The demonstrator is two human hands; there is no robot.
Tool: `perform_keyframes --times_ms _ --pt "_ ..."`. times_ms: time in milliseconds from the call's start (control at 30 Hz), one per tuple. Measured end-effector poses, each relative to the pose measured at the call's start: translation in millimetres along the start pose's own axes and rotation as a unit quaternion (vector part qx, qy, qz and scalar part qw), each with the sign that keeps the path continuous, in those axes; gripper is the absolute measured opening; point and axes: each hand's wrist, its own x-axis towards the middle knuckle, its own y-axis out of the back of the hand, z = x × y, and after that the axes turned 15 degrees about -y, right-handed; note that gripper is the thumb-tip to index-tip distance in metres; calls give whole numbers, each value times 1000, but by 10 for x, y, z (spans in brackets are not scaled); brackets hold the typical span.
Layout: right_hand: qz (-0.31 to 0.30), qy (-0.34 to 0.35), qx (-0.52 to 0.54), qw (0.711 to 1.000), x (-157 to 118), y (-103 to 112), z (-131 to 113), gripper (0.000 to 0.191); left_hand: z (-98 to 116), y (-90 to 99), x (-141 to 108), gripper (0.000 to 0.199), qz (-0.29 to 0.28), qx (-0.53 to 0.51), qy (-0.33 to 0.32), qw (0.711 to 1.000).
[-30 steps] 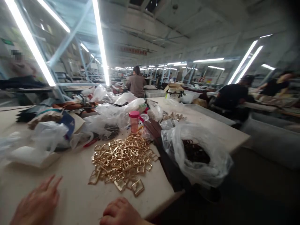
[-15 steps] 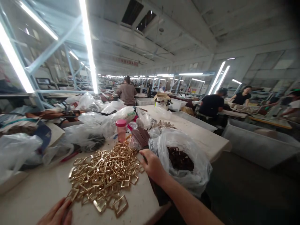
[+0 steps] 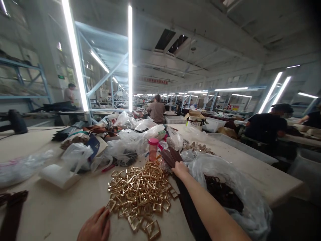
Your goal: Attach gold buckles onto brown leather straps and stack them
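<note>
A heap of gold-coloured rectangular buckles (image 3: 142, 187) lies on the pale table (image 3: 55, 207). At its lower left edge my left hand (image 3: 96, 222) rests with fingers close together, touching a buckle; whether it grips that buckle is unclear. Beyond the heap on the right, my right hand (image 3: 181, 170) has its fingers closed at the dark brown strips (image 3: 172, 156). A long dark strap (image 3: 188, 209) runs under the right forearm towards me. Right of that arm sits an open clear plastic bag (image 3: 235, 174) with dark brown pieces inside.
A pink-lidded cup (image 3: 153, 149) stands behind the heap, beside crumpled plastic bags (image 3: 120, 147). A white roll (image 3: 59, 175) lies left. Farther back are small metal pieces (image 3: 198, 148) and a cardboard box (image 3: 195, 119). Several people sit beyond, one at right in dark clothes (image 3: 267, 125).
The view has swung left, so the scene sits farther right. My right hand has moved up to the brown strips. My left hand remains by the heap's near left edge.
</note>
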Motion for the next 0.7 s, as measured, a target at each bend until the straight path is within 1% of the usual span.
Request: perform_keyframes --times_ms 100,167,233,300,333,367,400,433,467,500,533,567,600,633,667,700 --pt "-15 -2 52 999 -16 124 27 20 5 -15 -19 45 23 -14 8 1000" --pt "-9 1 109 994 -62 254 55 19 -24 -42 -41 43 42 -28 5 999" --pt "-4 14 182 983 -174 402 85 20 -55 -55 -68 41 75 -50 4 996" --pt "-20 39 264 964 -395 518 106 23 -30 -6 -94 40 126 -81 -4 989" --pt "-39 57 305 950 -554 547 106 24 22 60 -101 39 150 -105 -11 983" --pt "-67 77 344 933 -745 549 96 25 106 157 -99 38 171 -135 -21 976" --pt "-100 98 379 915 -963 521 73 27 219 283 -83 37 174 -181 -29 968" --pt "-139 117 408 895 -1202 463 38 31 355 433 -50 36 165 -242 -31 955" --pt "-176 131 429 876 -1453 379 -8 35 502 595 5 36 146 -320 -21 936" --pt "-207 143 446 859 -1710 273 -63 37 647 756 79 37 125 -411 5 903" --pt "-230 149 464 842 -1965 156 -125 39 776 905 168 39 99 -513 40 852" --pt "-253 151 484 824 -2213 36 -190 38 878 1035 261 41 84 -614 84 780" --pt "-280 143 518 795 -2449 -72 -256 37 948 1147 347 44 58 -698 115 705" --pt "-304 135 539 774 -2668 -156 -319 35 983 1243 413 45 56 -757 130 639" --pt "-325 134 551 757 -2864 -208 -372 31 984 1334 452 41 65 -768 136 623" --pt "-343 144 551 747 -3029 -220 -412 28 954 1429 461 37 73 -773 148 613"
